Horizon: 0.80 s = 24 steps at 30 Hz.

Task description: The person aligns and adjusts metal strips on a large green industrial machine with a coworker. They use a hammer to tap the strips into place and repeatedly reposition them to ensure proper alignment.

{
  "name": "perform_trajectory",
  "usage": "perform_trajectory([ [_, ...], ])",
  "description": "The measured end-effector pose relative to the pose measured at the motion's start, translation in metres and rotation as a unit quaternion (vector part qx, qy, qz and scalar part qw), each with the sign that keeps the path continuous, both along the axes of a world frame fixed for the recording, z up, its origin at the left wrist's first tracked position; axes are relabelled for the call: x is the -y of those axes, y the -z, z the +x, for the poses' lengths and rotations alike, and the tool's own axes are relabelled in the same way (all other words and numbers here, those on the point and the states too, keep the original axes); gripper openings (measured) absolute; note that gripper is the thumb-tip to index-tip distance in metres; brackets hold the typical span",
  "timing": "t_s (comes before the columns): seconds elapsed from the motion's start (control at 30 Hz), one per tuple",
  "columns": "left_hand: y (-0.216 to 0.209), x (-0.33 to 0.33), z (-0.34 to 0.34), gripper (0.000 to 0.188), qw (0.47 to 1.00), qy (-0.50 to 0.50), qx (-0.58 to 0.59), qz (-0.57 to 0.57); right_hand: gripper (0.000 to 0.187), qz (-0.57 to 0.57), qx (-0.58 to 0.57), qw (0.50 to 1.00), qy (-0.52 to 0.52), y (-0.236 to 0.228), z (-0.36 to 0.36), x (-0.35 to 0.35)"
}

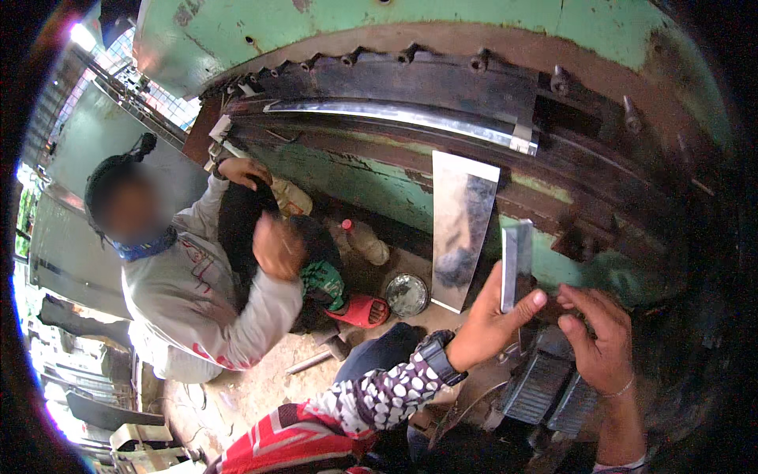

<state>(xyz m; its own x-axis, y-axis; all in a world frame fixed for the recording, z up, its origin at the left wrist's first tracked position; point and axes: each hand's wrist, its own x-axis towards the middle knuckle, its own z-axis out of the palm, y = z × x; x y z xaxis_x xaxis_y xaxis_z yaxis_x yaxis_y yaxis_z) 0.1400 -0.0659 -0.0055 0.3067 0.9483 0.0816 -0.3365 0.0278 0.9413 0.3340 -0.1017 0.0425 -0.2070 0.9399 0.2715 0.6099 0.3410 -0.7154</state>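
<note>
My left hand grips a short piece of bent sheet metal, held upright between the thumb and fingers. It has a shiny face and a folded edge. Just to its right is my right hand, raised with fingers apart and nothing visible in them. Beyond the left hand, a flat sheet-metal plate leans against the green machine. A long bright metal strip lies along the machine's dark jaw, above the plate.
A co-worker in a light sweatshirt squats at left, one hand blurred. A capped plastic bottle and a round tin stand near the machine's base. Below my hands sits a grey ribbed housing. Bolts stick out along the machine.
</note>
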Motion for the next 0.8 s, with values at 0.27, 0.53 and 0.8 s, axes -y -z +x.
perform_trajectory([
  [0.27, -0.013, 0.019, -0.037, 0.044, 0.987, -0.14, 0.001, 0.077, 0.055, 0.104, 0.346, 0.931, -0.053, 0.03, -0.049, 0.101],
  [0.53, -0.012, 0.043, -0.043, 0.043, 0.988, -0.144, 0.052, 0.035, 0.061, 0.113, 0.334, 0.932, 0.087, 0.062, -0.069, 0.171],
  [0.8, -0.06, 0.06, -0.052, 0.056, 0.996, -0.07, -0.021, 0.051, 0.047, 0.184, 0.338, 0.912, 0.139, 0.054, -0.064, 0.187],
])
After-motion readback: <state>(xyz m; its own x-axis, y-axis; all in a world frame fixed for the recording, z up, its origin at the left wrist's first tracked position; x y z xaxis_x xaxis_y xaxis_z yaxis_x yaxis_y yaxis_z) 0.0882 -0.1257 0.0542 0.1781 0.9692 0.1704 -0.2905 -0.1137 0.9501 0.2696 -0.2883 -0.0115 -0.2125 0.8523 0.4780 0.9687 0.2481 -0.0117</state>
